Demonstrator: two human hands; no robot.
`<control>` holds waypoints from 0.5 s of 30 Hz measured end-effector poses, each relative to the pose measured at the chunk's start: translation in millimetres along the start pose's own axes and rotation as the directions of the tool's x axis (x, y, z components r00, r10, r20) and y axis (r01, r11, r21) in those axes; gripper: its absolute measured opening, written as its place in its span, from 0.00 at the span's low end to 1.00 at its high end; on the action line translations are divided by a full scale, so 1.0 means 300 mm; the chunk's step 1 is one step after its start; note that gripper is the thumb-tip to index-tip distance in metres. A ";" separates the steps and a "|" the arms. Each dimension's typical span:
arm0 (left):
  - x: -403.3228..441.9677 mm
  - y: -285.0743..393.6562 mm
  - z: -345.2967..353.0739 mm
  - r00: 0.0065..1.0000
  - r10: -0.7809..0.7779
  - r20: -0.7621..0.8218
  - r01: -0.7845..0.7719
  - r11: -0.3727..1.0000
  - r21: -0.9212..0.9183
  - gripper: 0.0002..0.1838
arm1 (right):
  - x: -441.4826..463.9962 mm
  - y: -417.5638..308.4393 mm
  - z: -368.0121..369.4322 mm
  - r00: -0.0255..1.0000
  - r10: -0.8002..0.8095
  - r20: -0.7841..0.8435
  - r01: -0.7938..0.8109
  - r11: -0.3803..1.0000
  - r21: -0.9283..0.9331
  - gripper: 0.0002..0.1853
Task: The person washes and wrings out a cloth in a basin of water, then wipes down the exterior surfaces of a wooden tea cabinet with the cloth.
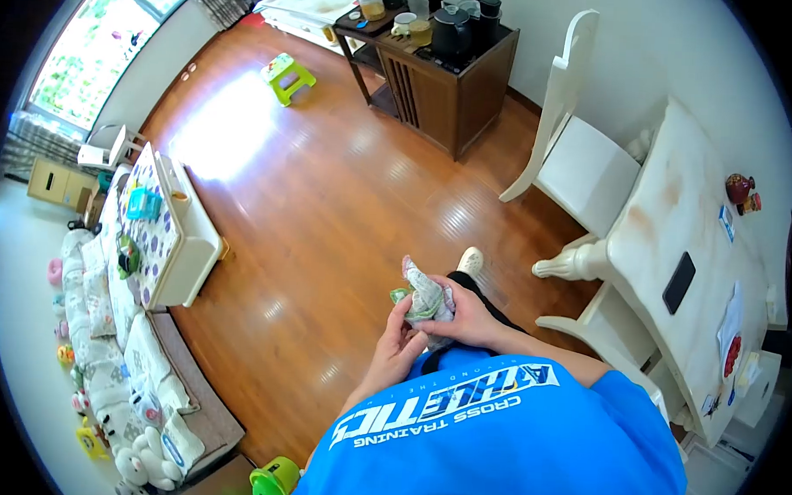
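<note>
A bunched, light patterned cloth (428, 298) with green and pinkish edges is held in front of the blue shirt, near the middle of the view. My left hand (399, 344) grips its lower left side, with the fingers curled against it. My right hand (468, 315) is wrapped round its right side. The two hands are close together, and part of the cloth is hidden between them. One end of the cloth sticks up above the fingers.
A white chair (586, 171) and marble-look table (649, 230) with a black phone (679, 283) stand at right. Ahead are a brown cabinet (471, 102) and a green stool (288, 80). A low table (191, 240) and sofa (170, 353) are at left; a green-yellow bin (274, 481) is below.
</note>
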State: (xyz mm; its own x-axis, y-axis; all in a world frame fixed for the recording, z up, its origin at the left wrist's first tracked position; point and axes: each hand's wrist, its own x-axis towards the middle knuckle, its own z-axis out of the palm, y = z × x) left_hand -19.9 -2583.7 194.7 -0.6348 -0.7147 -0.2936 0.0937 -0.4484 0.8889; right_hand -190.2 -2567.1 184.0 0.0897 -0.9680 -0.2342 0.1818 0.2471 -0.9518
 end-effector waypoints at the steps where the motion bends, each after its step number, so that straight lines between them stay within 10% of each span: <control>1: 0.055 0.039 0.006 1.000 -0.002 0.007 0.002 1.000 0.012 0.34 | 0.049 -0.042 -0.032 0.999 -0.020 -0.050 0.016 0.996 -0.091 0.34; 15: 0.737 0.362 0.025 0.955 -0.044 -0.294 0.066 0.996 0.066 0.29 | 0.778 -0.264 -0.860 0.837 -0.094 -0.539 0.295 0.907 0.301 0.24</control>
State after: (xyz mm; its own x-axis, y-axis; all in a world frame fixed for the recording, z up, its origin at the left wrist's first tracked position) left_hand -155.8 -2786.4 228.9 -0.3849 -0.8205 -0.4227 0.0008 -0.4583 0.8888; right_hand -436.5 -2823.6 153.7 -0.4700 -0.8564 -0.2138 0.4857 -0.0487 -0.8727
